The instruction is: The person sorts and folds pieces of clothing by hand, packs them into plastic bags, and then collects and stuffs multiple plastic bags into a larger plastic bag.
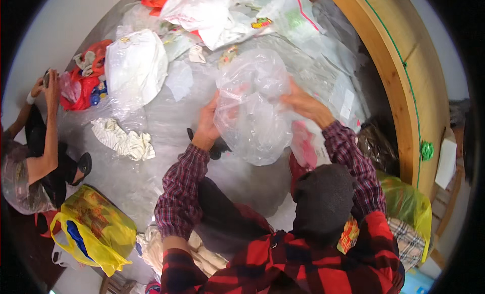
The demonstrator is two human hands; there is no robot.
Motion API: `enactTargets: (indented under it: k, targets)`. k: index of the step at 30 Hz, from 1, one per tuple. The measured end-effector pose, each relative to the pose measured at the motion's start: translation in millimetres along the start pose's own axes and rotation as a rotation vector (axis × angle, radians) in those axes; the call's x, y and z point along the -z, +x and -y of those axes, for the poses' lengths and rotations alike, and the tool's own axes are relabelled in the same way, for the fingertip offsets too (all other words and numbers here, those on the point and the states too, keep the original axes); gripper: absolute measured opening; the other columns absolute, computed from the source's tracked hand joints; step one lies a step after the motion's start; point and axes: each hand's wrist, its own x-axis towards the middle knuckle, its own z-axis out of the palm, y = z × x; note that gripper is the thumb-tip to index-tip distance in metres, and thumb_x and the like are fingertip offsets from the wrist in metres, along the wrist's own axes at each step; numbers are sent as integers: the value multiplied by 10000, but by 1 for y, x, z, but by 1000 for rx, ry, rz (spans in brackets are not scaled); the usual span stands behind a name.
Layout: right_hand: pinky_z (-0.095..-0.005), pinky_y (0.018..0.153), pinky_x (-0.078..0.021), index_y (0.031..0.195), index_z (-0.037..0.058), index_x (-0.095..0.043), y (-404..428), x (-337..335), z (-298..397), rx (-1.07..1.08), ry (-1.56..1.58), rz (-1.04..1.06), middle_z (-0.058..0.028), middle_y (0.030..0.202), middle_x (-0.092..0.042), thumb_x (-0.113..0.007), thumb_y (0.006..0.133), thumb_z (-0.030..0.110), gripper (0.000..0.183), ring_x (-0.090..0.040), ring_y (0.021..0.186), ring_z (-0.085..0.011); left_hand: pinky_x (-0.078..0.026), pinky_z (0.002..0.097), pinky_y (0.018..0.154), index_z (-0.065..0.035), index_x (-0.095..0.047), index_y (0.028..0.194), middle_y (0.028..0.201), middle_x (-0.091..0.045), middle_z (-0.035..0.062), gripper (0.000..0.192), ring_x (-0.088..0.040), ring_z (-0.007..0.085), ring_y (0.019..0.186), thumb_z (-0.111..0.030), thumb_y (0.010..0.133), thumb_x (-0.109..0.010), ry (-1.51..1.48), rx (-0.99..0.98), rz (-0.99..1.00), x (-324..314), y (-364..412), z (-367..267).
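Observation:
A clear plastic bag (254, 108), crumpled and puffed out, is held up in front of me between both hands. My left hand (210, 121) grips its left side, with the fingers partly seen through the film. On the bag's upper right edge, my right hand (305, 104) holds the film between thumb and fingers. Under my right forearm lies a bag with pink and white parts (305, 142). A small black object (219, 148) rests on the floor beside my left wrist. A striped white cloth (123, 138) lies farther left.
White and clear plastic bags (201, 17) are heaped ahead. A large white bag (136, 66) and red bags (81, 89) lie at left. Another person (41, 142) sits at the far left. Yellow bags (93, 229) stand on both sides. A wooden beam (390, 78) curves along the right.

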Motion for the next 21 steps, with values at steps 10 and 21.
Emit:
enactTargets:
  k: [10,21]
  targets:
    - [-298,826,-401,1016,16,-569,-131,78,17,304,-189,-854,-78,1055,-547,-545,761,224,330,-492,1005,-179,-411,332,786,-73,-462,1113,1035,-532,45,523,-511,195,933,-388,729,-628,1326,-135,-89,25,-11,-11]
    - [-356,773,-448,933,6,-589,-397,-86,-186,-894,-645,-875,-137,964,-589,-555,689,186,305,-554,923,-259,-430,403,752,-44,-484,1047,956,-480,164,619,-495,358,890,-224,502,-714,2225,70,38,69,-26,17]
